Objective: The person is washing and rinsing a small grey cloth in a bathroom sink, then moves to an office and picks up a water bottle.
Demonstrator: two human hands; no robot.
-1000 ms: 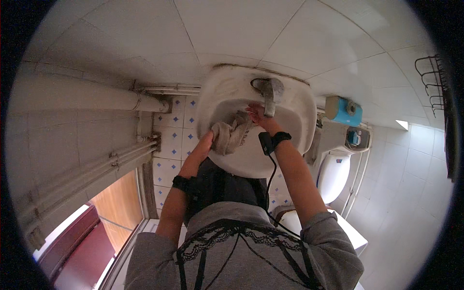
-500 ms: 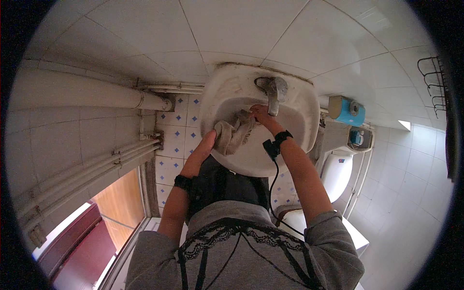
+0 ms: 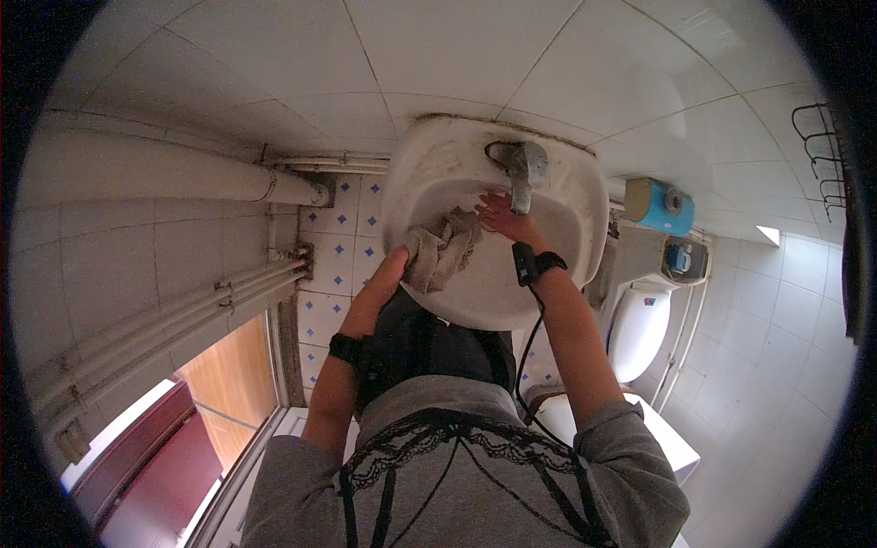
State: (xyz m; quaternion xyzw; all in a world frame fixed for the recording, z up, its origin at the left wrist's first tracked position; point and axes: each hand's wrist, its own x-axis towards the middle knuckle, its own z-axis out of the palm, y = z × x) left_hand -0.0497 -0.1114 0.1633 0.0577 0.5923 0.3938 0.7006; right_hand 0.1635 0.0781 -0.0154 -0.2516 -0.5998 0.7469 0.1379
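A crumpled grey-beige cloth [image 3: 442,254] lies bunched over the left side of the white washbasin [image 3: 475,315]. My left hand [image 3: 394,266] grips its left edge at the basin rim, with most of the fingers hidden under the fabric. Inside the bowl, below the spout of the grey faucet [image 3: 522,173], my right hand [image 3: 508,221] has its fingers spread, apart from the cloth and holding nothing. A black strap with a small device [image 3: 525,265] is on the right wrist, and a cable runs down from it.
Right of the basin are a blue box [image 3: 665,210], an open toilet tank [image 3: 687,261] and a white toilet lid [image 3: 638,331]. Pipes [image 3: 228,297] run along the left wall. Wire hooks [image 3: 820,151] hang at the far right. A doorway [image 3: 228,374] stands lower left.
My right hand has let go of the cloth's far end, moved slightly right and spread its fingers. The left hand still holds the cloth at the rim.
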